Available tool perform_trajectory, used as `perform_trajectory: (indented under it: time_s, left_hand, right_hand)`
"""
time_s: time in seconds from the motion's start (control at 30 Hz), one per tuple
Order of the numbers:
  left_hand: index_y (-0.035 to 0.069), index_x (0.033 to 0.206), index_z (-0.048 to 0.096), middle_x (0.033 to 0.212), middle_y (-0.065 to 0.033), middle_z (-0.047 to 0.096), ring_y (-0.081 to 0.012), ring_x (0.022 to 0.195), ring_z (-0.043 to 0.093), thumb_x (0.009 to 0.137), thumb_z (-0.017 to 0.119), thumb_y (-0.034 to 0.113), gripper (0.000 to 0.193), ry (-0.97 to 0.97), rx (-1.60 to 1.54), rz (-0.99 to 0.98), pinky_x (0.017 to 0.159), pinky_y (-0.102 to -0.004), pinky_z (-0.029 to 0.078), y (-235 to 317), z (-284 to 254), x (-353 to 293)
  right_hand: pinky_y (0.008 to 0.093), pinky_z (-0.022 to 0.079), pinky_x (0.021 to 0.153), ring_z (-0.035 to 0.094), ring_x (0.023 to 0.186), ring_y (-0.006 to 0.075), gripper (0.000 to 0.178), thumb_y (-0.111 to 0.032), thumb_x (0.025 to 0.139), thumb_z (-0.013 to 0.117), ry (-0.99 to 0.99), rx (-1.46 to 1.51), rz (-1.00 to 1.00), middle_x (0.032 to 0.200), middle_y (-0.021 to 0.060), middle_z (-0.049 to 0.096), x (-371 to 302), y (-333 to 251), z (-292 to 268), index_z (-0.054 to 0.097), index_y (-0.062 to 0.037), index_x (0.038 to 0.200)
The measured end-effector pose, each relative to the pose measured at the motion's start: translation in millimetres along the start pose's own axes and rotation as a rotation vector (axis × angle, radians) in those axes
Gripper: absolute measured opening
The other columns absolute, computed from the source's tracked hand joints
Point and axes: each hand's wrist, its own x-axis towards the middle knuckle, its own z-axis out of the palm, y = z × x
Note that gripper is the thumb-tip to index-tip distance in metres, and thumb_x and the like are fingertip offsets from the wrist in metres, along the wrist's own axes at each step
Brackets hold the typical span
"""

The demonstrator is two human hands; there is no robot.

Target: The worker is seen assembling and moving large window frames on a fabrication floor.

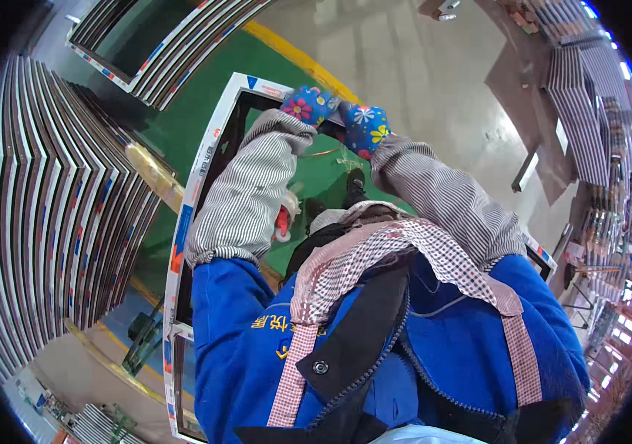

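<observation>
A large rectangular window frame [203, 159], wrapped in white film with blue and red marks, surrounds my arms and body. My left hand [307, 106], in a blue flowered glove, is closed on the far bar of the frame. Close beside it on the right, my right hand [365, 129] in a matching glove is closed on the same bar. The palm sides and most fingertips are hidden. Striped grey sleeve covers [246, 189] reach from my wrists to the elbows. My own body blocks the near part of the frame.
A long stack of similar frames [53, 200] leans at the left, with more frames [172, 55] at the far left. A yellowish wrapped bar [155, 176] lies beside the stack. A yellow line [294, 55] edges the green floor. Stacked profiles [579, 111] stand at the right.
</observation>
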Motion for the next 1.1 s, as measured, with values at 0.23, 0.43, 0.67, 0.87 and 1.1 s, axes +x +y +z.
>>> perform_trajectory:
  time_s: [0.23,0.43,0.67,0.87,1.1]
  left_hand:
    - [0.015,0.109,0.059,0.094,-0.0034,0.059,-0.0231,0.090,0.057,0.074,0.060,0.019,0.035,0.301,0.237,0.167,0.077,-0.0355,0.048,-35.3,5.2,-22.0]
    - [0.016,0.101,0.060,0.092,-0.0030,0.060,-0.0223,0.089,0.059,0.074,0.063,0.021,0.028,0.040,0.114,0.024,0.075,-0.0345,0.049,-23.6,-13.5,-9.7]
    - [0.019,0.102,0.062,0.099,-0.0018,0.060,-0.0205,0.097,0.057,0.081,0.057,0.020,0.022,0.181,0.050,0.097,0.081,-0.0345,0.047,-38.0,-18.5,-17.4]
    - [0.017,0.114,0.057,0.098,-0.0032,0.060,-0.0229,0.094,0.058,0.084,0.055,0.018,0.030,0.015,0.172,0.008,0.083,-0.0379,0.047,-25.8,-17.3,-10.7]
    - [0.016,0.119,0.055,0.099,-0.0046,0.059,-0.0236,0.097,0.057,0.082,0.055,0.019,0.037,0.146,0.116,0.103,0.084,-0.0361,0.047,-43.0,-13.8,-18.9]
  right_hand:
    - [0.0405,0.050,0.066,0.064,0.076,0.0284,0.038,-0.035,0.076,0.066,-0.013,-0.132,-0.068,0.084,0.0101,0.064,21.5,-16.7,4.9,0.055,-0.0076,0.100]
    - [0.0413,0.051,0.066,0.064,0.076,0.0309,0.038,-0.036,0.079,0.063,-0.024,-0.018,-0.008,0.083,0.0139,0.064,24.5,-8.6,5.9,0.055,-0.0062,0.100]
    - [0.0440,0.051,0.069,0.063,0.079,0.0348,0.036,-0.028,0.077,0.066,0.012,0.209,-0.077,0.085,0.0170,0.063,22.3,-9.0,-4.5,0.053,-0.0058,0.103]
    - [0.0420,0.051,0.066,0.064,0.077,0.0309,0.033,-0.032,0.083,0.060,0.001,0.014,-0.035,0.088,0.0142,0.064,22.4,-7.6,-4.4,0.054,-0.0069,0.104]
    - [0.0434,0.050,0.068,0.064,0.079,0.0321,0.029,-0.028,0.081,0.061,0.022,0.030,-0.045,0.088,0.0161,0.064,25.6,-5.9,4.2,0.055,-0.0066,0.099]
